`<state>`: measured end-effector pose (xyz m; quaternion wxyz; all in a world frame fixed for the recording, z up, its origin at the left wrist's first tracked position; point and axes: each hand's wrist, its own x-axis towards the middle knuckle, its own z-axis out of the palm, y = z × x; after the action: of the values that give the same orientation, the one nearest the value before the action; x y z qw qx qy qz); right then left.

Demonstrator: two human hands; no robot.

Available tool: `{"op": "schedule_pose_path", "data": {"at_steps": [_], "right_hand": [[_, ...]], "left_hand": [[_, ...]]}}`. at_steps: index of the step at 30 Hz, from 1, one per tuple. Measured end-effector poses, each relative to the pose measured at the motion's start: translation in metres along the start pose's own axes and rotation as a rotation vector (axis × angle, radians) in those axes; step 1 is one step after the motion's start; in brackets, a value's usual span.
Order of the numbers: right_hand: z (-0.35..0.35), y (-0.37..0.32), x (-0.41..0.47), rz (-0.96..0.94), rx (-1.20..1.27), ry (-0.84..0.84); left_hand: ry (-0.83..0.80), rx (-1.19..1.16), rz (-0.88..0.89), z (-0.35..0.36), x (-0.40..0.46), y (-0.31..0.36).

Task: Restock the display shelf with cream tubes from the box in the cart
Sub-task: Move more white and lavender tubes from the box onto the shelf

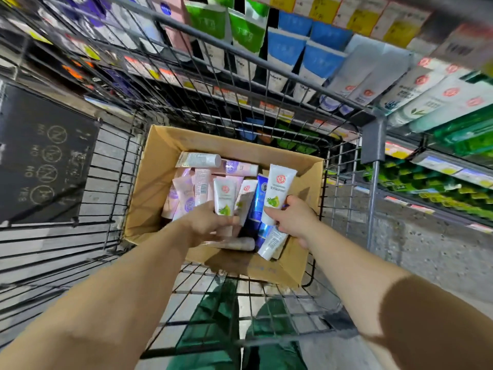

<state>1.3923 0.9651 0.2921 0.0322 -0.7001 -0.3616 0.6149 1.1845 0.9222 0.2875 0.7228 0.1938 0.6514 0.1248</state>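
An open cardboard box (152, 182) sits in the wire cart (112, 166) and holds several cream tubes, pink, white and blue. My left hand (205, 222) grips a white tube with a green leaf print (223, 197), and a second similar tube (244, 200) leans against its fingers. My right hand (293, 218) holds another white tube with a green print (277, 190), upright above the box. The display shelf (400, 84) stands beyond the cart at the upper right, stocked with matching white tubes.
Blue and green tubes (282, 46) fill the shelf rows behind the cart. A dark sign (42, 156) hangs on the cart's left side. The cart's grey corner post (373, 140) stands right of the box. Green trousers (213, 316) show through the cart's wire bottom.
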Motion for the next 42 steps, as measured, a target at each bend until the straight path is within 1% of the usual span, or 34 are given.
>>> {"op": "schedule_pose_path", "data": {"at_steps": [4,9,13,17,21,25,29,34,36,39,42], "right_hand": [[-0.007,-0.025,-0.030,-0.071,-0.017,-0.024],[-0.028,-0.056,-0.074,-0.138,-0.010,-0.044],[-0.053,-0.078,-0.114,-0.195,0.021,-0.014],[-0.091,-0.095,-0.158,-0.267,0.112,0.049],[-0.153,-0.104,-0.201,-0.355,0.185,0.112],[-0.231,-0.087,-0.237,-0.437,0.368,0.195],[-0.330,-0.041,-0.275,-0.514,0.501,0.260],[-0.471,0.038,-0.349,-0.574,0.487,0.410],[-0.522,0.070,-0.382,-0.596,0.454,0.502],[-0.584,0.115,-0.424,-0.633,0.475,0.624],[-0.633,0.151,-0.458,-0.678,0.488,0.717]], "left_hand": [[-0.056,-0.014,0.052,0.003,-0.028,0.031],[-0.144,0.028,0.178,0.013,-0.074,0.077],[-0.171,0.081,0.277,0.023,-0.110,0.118],[-0.263,0.113,0.386,0.047,-0.145,0.159],[-0.304,0.166,0.490,0.100,-0.176,0.199],[-0.326,0.209,0.593,0.180,-0.203,0.239],[-0.360,0.223,0.699,0.294,-0.228,0.264],[-0.400,0.269,0.781,0.461,-0.255,0.284],[-0.417,0.290,0.832,0.529,-0.272,0.288],[-0.473,0.332,0.901,0.618,-0.295,0.296],[-0.537,0.431,0.973,0.694,-0.316,0.303]]}}
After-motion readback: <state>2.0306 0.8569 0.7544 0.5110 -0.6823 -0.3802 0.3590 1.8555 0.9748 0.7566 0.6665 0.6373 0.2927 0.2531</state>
